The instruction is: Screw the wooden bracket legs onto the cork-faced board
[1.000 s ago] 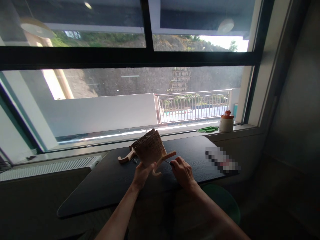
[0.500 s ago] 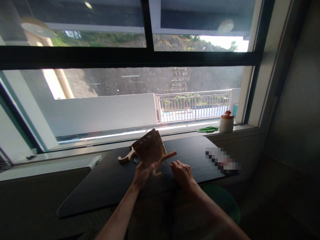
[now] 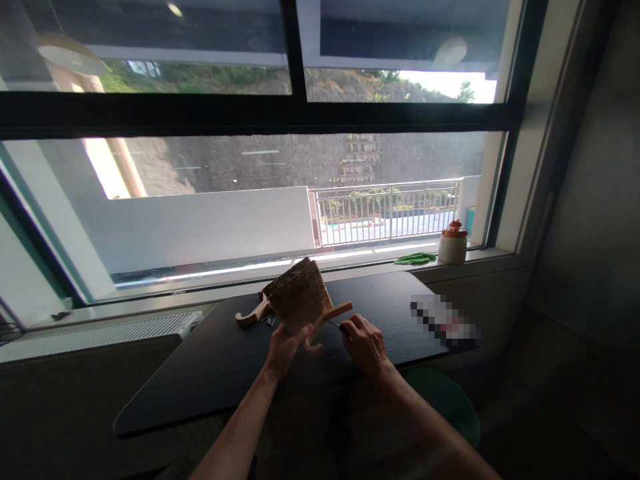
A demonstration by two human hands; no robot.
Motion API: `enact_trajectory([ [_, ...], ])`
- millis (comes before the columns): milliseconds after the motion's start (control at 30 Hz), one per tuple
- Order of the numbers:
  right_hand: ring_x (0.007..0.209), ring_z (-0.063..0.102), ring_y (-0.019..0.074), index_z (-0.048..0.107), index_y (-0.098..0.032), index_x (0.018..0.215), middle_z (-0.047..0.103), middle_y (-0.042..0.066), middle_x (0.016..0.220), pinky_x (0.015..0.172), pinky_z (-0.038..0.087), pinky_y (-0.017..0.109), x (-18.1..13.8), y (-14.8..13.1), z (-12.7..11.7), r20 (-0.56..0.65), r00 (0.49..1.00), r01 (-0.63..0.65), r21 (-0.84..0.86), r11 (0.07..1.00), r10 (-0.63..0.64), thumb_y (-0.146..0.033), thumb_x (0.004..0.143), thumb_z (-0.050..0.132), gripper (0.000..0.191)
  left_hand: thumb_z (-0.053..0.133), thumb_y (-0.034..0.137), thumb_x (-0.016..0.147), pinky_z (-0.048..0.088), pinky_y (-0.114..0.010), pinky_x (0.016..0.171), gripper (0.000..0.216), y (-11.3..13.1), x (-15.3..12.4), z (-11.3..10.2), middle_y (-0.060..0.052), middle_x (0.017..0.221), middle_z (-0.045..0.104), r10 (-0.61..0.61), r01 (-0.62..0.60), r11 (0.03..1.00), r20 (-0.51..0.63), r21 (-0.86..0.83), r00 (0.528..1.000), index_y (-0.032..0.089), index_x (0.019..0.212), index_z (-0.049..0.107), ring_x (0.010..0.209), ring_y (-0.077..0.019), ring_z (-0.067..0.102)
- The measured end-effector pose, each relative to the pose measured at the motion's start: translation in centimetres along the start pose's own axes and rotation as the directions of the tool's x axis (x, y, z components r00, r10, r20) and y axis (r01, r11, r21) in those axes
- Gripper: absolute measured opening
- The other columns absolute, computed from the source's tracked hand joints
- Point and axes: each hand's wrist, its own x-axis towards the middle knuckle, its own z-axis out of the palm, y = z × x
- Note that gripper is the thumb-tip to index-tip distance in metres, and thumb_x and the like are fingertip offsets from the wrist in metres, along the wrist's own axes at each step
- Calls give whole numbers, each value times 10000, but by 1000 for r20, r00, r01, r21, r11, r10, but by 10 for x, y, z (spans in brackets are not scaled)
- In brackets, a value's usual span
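A woven brown basket-like piece (image 3: 299, 296) with pale curved wooden legs (image 3: 327, 319) stands tilted on the dark table (image 3: 200, 373). My left hand (image 3: 283, 348) grips its near lower edge. My right hand (image 3: 364, 343) is closed on a thin dark tool (image 3: 336, 325), perhaps a small screwdriver, whose tip points at the right wooden leg. A second curled wooden leg (image 3: 249, 315) sticks out on the left, with small dark bits (image 3: 269, 321) lying beside it.
A white jar with an orange lid (image 3: 453, 243) and a green cloth (image 3: 414, 258) sit on the window sill at the right. A blurred-out item (image 3: 444, 321) lies on the table's right end. A radiator (image 3: 100, 333) runs at the left; a green stool (image 3: 445, 400) is below right.
My right hand drew slightly back from the wooden leg and has returned close to it with the tool. The basket piece and left hand have stayed put.
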Motion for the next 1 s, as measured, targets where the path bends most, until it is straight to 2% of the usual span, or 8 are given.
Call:
enact_trajectory([
  [200,778,562,146,600,-207,846,608,35,855,697,349,244,0,2,4,6,1000,3,-18,1000,-3,-244,907,486,135,800,364,581,494,-338,736,431,0,-1,0,-70,877,724,11,-11,1000,6,-20,1000,142,939,709,825,-244,649],
  [400,656,585,124,578,-200,796,636,22,751,612,327,232,-1,1,8,38,999,-15,0,1000,15,-270,933,441,206,789,336,611,486,-330,729,396,0,-1,0,-81,910,715,11,-11,1000,27,-7,1000,131,939,703,841,-244,638],
  [500,696,616,135,570,-210,953,666,14,790,622,340,230,-1,0,6,40,999,-15,27,1000,14,-264,909,468,124,789,328,613,483,-322,722,377,0,-1,-1,-74,898,714,8,-8,1000,32,5,999,134,924,704,831,-240,636],
  [567,769,632,149,512,-207,1107,681,13,868,644,356,229,-1,-1,4,34,999,-13,47,999,11,-253,860,525,251,789,330,611,482,-318,720,387,0,-1,-1,-71,904,713,8,-8,1000,29,9,1000,138,936,703,838,-241,635],
  [633,801,635,155,471,-194,1158,684,12,892,653,364,227,-1,-1,3,29,999,-16,60,998,15,-206,817,550,350,788,335,610,482,-316,721,395,0,-1,-1,-69,907,713,9,-10,1000,22,7,1000,139,942,702,842,-239,635],
  [767,753,626,150,534,-188,1016,674,7,811,654,360,232,0,1,5,22,999,-25,56,998,24,-112,811,499,221,792,348,601,485,-320,722,404,0,-1,-1,-65,882,717,8,-8,1000,15,0,1000,133,932,705,825,-236,639],
  [867,775,610,151,568,-199,926,663,16,829,683,355,241,0,2,7,11,1000,-12,46,999,11,-121,840,486,143,791,347,603,487,-321,723,403,0,-1,0,-69,879,717,3,-3,1000,20,-6,1000,128,930,704,827,-237,641],
  [1000,849,590,158,587,-217,921,649,20,898,715,348,244,0,2,5,-2,1000,14,33,999,-14,-161,872,490,122,794,332,602,486,-316,719,402,-1,0,-1,-68,883,718,-4,4,1000,18,-8,1000,131,937,701,826,-233,640],
])
